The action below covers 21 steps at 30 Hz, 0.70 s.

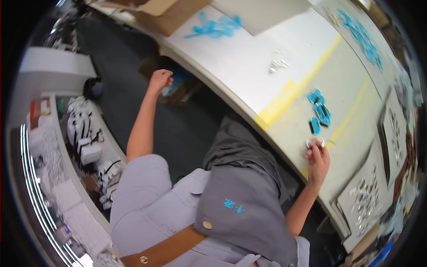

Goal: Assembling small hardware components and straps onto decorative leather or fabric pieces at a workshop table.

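Note:
My right hand (pixel 317 165) is at the table's near right edge, its fingertips pinched on a shiny, clear or silvery ring-shaped piece (pixel 308 143). Just beyond those fingers lie several blue-and-black pieces (pixel 321 111) in a loose row on the table (pixel 284 142). My left hand (pixel 161 81) is off the table with its fingers curled closed; whether it holds anything is hidden. Below that hand, on the dark floor, stands an open cardboard box (pixel 178 95) with blue film inside.
Crumpled blue film strips (pixel 215 26) lie near a cardboard carton (pixel 164 15). Small silvery parts (pixel 278 62) sit mid-table, between yellow tape lines (pixel 307 82). Boards with shiny pieces (pixel 364 200) are at the right, more blue pieces (pixel 361 40) at the far right. Shelving with white packages (pixel 84 129) stands left.

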Each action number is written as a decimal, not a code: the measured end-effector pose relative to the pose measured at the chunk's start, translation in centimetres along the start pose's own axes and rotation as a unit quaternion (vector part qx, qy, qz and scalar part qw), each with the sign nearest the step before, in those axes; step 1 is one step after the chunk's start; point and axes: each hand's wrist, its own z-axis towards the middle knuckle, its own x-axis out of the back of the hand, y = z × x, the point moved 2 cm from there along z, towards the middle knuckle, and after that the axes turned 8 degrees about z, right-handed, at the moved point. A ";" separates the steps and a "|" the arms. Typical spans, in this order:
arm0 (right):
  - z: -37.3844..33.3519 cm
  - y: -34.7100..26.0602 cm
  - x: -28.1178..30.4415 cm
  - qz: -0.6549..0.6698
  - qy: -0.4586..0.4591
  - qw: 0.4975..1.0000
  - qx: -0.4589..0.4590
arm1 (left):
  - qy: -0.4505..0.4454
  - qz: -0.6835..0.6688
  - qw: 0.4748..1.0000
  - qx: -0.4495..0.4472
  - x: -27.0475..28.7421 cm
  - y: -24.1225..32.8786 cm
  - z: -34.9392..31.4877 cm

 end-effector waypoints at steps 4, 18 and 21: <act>-0.8 -2.1 -4.9 0.045 -0.102 0.993 -0.028 | -0.269 -0.086 0.955 -0.089 -7.2 10.6 -11.7; -2.2 -3.0 -4.1 0.139 -0.135 0.981 -0.008 | -0.560 -0.206 0.800 -0.071 -25.7 19.9 -25.7; -2.2 -2.8 -3.8 0.147 -0.128 0.981 -0.007 | -0.558 -0.211 0.800 -0.059 -26.1 19.9 -25.7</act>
